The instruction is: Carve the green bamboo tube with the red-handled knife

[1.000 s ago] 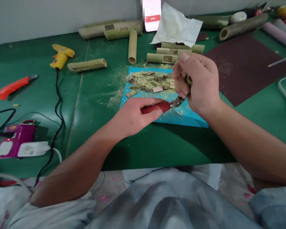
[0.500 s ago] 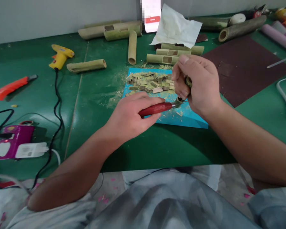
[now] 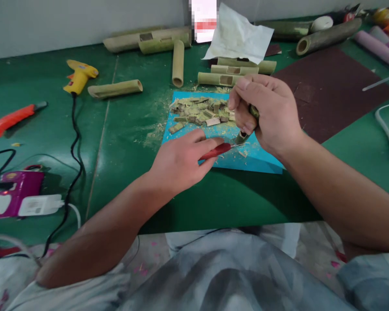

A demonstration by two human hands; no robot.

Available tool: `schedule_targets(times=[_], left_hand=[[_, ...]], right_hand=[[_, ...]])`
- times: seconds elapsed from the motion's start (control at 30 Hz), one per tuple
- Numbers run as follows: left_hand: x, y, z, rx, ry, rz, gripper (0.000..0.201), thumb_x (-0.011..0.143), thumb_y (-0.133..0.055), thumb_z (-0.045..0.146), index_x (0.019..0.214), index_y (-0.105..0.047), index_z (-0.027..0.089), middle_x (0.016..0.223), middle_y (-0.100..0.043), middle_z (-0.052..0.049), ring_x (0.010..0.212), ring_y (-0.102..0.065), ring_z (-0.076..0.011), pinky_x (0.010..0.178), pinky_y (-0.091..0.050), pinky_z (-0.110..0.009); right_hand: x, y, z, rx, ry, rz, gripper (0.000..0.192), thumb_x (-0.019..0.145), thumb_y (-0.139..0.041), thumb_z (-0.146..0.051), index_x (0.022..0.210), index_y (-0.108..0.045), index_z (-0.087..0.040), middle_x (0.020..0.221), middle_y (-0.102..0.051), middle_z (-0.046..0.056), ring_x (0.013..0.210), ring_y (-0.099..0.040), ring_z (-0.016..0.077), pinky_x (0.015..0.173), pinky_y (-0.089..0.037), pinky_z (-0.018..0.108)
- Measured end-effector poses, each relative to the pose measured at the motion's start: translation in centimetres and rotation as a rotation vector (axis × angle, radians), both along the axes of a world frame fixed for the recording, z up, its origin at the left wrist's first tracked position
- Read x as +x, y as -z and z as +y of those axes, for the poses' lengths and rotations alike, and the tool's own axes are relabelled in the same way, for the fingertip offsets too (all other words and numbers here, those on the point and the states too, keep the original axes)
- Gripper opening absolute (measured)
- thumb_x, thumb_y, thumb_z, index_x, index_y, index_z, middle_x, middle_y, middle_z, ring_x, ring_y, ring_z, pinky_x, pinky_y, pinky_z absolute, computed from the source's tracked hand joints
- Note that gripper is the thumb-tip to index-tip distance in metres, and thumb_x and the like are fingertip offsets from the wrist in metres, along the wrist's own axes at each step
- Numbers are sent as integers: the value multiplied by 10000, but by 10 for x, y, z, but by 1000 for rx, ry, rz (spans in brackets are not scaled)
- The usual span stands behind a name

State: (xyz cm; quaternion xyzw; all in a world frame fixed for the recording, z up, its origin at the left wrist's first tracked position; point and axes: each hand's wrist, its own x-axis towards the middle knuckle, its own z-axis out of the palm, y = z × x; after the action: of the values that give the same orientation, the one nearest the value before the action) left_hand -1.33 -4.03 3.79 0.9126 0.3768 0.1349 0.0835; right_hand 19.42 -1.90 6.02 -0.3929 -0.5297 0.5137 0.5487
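I have the left hand (image 3: 184, 160) closed on the red-handled tool (image 3: 215, 151), the handle pinched between thumb and fingers, its thin metal end pointing to the right hand (image 3: 272, 112). That right hand is curled around a small green bamboo piece (image 3: 241, 138), most of it hidden in the fist, the open end slanting down to the left. The tool's tip meets that open end; from where I sit I cannot tell whether it is inside or only against the rim.

Both things are held above a blue sheet (image 3: 262, 160), and on its far half I see a heap of bamboo chips (image 3: 199, 113) and pale dust. Just behind the sheet lie notched bamboo tubes (image 3: 210, 77), with a crumpled white paper (image 3: 241, 36) over the rearmost. To the right a dark brown sheet (image 3: 333, 99) lies flat on the green surface (image 3: 188, 216).

Farther left I make out a single bamboo tube (image 3: 116, 89), a yellow glue gun (image 3: 80, 80) with a black cord, an orange-handled knife (image 3: 13, 120), and a purple power box (image 3: 17, 190) with a white adapter (image 3: 40, 204) plugged in.
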Motion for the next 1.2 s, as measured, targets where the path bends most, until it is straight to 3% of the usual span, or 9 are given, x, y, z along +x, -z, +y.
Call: schedule_targets(times=[0.17, 0.27, 0.43, 0.6, 0.87, 1.0, 1.1, 1.2], left_hand=[[1, 1, 1, -82, 16, -2, 344, 986, -634, 318, 1295, -781, 280, 980, -761, -48, 859, -720, -178, 722, -500, -259], [-4, -11, 3, -208, -39, -56, 296, 969, -625, 339, 1189, -810, 267, 918, -798, -30, 848, -731, -176, 755, -495, -257], [-14, -32, 8, -355, -105, -115, 273, 946, -636, 369, 1116, -820, 262, 1018, -839, -18, 840, -738, -188, 742, -507, -259], [-11, -29, 2, -176, -114, -142, 334, 957, -618, 312, 1256, -761, 268, 1164, -811, -41, 1043, -742, -227, 921, -554, -307], [6, -19, -28, 121, -9, 35, 428, 1072, -478, 255, 1445, -679, 199, 964, -758, -82, 811, -683, -184, 682, -498, -285], [7, -22, -31, -41, 9, 34, 473, 1042, -512, 264, 1494, -639, 211, 977, -715, -64, 714, -626, -143, 614, -477, -251], [7, -21, -31, -201, -5, -18, 523, 1010, -540, 265, 1527, -602, 223, 925, -717, -36, 747, -658, -149, 680, -537, -256], [10, -21, -34, -233, -26, -14, 533, 1008, -515, 263, 1534, -597, 226, 893, -755, -29, 765, -698, -164, 686, -547, -267]], right_hand=[[2, 2, 1, 9, -27, 5, 369, 962, -682, -436, 647, -621, -252, 432, -401, -59, 379, -328, 113, 467, -234, 336], [3, 3, 1, 27, -43, 26, 375, 999, -648, -401, 661, -615, -241, 436, -408, -68, 378, -332, 100, 468, -223, 327], [1, 3, 0, 24, -24, 24, 356, 998, -616, -378, 667, -636, -249, 431, -437, -65, 385, -332, 118, 472, -213, 333], [-1, 4, -1, 19, -10, 67, 342, 973, -630, -367, 654, -643, -246, 420, -430, -69, 370, -310, 118, 470, -190, 347], [-2, 7, -3, 50, 15, 117, 359, 1012, -595, -323, 671, -671, -240, 423, -442, -71, 382, -311, 113, 475, -198, 344], [-3, 10, -2, 86, 38, 94, 314, 989, -572, -242, 689, -661, -254, 439, -455, -68, 382, -306, 122, 461, -226, 336], [-4, 14, -2, 124, 84, 107, 251, 903, -546, -143, 717, -671, -258, 446, -423, -76, 380, -303, 124, 447, -236, 325], [-7, 17, -3, 124, 136, 60, 215, 919, -566, -164, 745, -641, -267, 473, -377, -81, 397, -320, 118, 449, -278, 303]])
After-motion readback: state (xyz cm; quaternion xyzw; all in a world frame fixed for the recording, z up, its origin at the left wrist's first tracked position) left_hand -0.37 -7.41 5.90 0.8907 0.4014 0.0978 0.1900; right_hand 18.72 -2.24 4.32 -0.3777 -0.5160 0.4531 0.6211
